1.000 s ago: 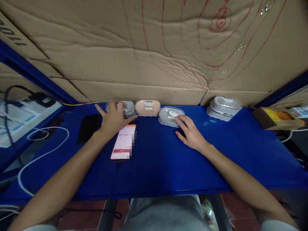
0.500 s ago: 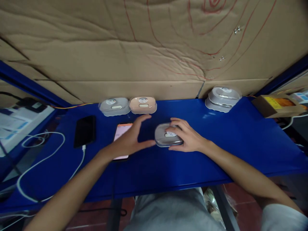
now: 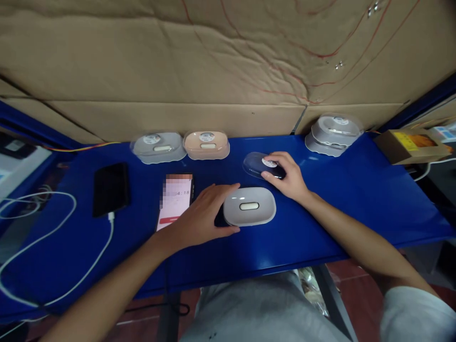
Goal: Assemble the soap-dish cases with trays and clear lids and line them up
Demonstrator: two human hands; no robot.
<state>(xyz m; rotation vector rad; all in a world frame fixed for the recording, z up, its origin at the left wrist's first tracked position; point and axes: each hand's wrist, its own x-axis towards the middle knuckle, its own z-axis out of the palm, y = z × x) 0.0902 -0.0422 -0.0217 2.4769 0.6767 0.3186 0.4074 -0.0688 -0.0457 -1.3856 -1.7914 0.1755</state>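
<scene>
An oval grey dish (image 3: 233, 217), which looks like a soap dish, sits uncovered on the blue table with a white oblong piece in its middle. My left hand (image 3: 204, 216) spans its left end, thumb along the near edge and fingers at the far edge. Just beyond the dish, my right hand (image 3: 288, 175) grips a clear plastic lid (image 3: 253, 165) bearing a round white label. The lid is low over the table; whether it touches the surface is hard to tell.
Along the cardboard wall stand a lidded grey dish (image 3: 162, 156), a lidded peach dish (image 3: 206, 151) and stacked grey dishes (image 3: 331, 137). A lit phone (image 3: 176, 202) lies beside my left wrist, with a dark phone (image 3: 111, 190) on a white cable farther left. A cardboard box (image 3: 406, 147) is at right.
My right hand has lifted the clear lid off the grey dish and carried it away towards the wall. My left hand has come onto the dish's left end.
</scene>
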